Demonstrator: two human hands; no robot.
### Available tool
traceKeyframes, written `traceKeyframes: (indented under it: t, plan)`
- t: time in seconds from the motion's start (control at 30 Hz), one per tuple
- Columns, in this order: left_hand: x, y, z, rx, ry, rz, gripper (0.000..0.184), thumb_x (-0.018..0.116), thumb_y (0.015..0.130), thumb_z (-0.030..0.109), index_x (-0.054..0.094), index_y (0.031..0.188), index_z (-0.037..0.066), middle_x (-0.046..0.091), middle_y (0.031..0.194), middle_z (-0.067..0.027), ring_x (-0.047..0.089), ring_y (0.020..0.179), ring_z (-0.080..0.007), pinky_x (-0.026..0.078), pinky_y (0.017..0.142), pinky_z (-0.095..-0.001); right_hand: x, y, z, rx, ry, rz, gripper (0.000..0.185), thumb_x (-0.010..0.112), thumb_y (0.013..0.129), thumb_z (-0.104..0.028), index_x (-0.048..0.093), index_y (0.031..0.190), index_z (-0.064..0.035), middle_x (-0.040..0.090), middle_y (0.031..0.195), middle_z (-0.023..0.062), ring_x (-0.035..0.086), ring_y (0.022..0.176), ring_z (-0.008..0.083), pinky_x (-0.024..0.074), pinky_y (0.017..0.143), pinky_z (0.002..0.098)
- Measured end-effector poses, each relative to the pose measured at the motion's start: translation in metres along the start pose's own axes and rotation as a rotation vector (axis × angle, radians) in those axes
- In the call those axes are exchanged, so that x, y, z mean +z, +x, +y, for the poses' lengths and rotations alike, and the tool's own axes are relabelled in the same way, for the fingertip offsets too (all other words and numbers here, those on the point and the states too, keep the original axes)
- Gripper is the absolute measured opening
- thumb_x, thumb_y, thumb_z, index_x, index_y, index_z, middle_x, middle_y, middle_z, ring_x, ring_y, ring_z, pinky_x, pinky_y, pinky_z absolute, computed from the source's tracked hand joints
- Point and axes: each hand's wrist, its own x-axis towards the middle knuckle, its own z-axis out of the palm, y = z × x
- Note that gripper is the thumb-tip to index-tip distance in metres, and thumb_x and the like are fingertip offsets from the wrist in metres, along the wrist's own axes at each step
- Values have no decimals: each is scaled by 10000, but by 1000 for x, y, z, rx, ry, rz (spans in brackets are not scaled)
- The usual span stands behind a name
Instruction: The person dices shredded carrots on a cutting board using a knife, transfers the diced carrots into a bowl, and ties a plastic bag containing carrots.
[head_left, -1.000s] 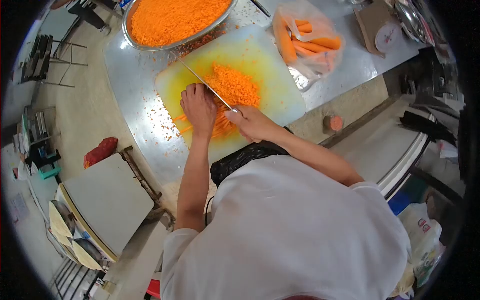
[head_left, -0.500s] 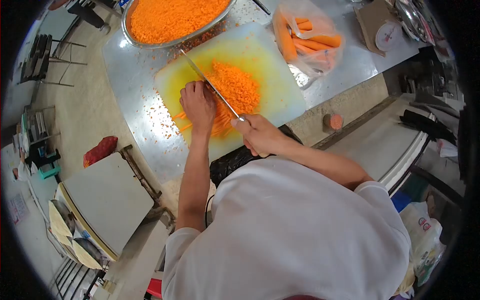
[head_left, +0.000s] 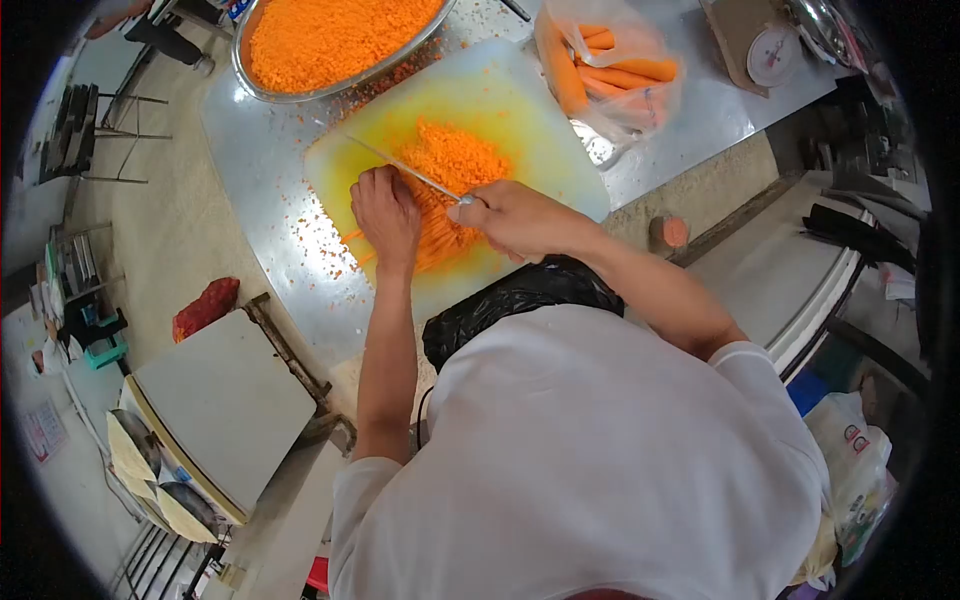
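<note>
One knife (head_left: pixel 424 178) sits clenched in the right grip (head_left: pixel 530 220), its fingers wrapped round the handle. Compared with half a second ago, that grip has moved away from the body, toward the middle of the cutting board (head_left: pixel 555 165), and the blade lies at a flatter slant. More of the black plastic bag (head_left: pixel 520 298) by the person's waist now shows. The left grip (head_left: pixel 387 212) stays in nearly the same spot on the board, fingers bent, just beside the blade; whether it pinches the carrot strips (head_left: pixel 436 240) or only presses on them cannot be told.

These strips poke out on both sides of the left grip, while a heap of chopped carrot (head_left: pixel 458 155) lies beyond the blade. The shift looks like part of a repeated cutting stroke, with the strips not yet reduced to bits. Whether the edge touches the board is unclear.

Past the board, a metal bowl (head_left: pixel 290 97) full of chopped carrot stands on the table (head_left: pixel 255 180), and a clear bag (head_left: pixel 640 118) holds whole carrots (head_left: pixel 640 69).
</note>
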Motion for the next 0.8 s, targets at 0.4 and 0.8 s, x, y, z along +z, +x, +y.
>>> traceKeyframes:
  t: [0.4, 0.8]
  plan:
    - [1, -1, -3, -21, -23, 7, 142, 608, 868, -3, 642, 1006, 6, 610, 965, -181, 549, 909, -406, 446, 821, -504, 0, 18, 8, -17, -27, -34, 492, 533, 1058, -488, 555, 861, -38, 540, 608, 60, 580, 479, 169, 441, 420, 334]
    - [3, 1, -1, -28, -80, 34, 123, 592, 871, -19, 621, 990, -7, 598, 954, -191, 540, 912, -417, 439, 818, -509, -7, 0, -12, 36, -62, -53, 537, 502, 1064, -505, 566, 802, -40, 538, 578, 69, 569, 466, 185, 476, 443, 346]
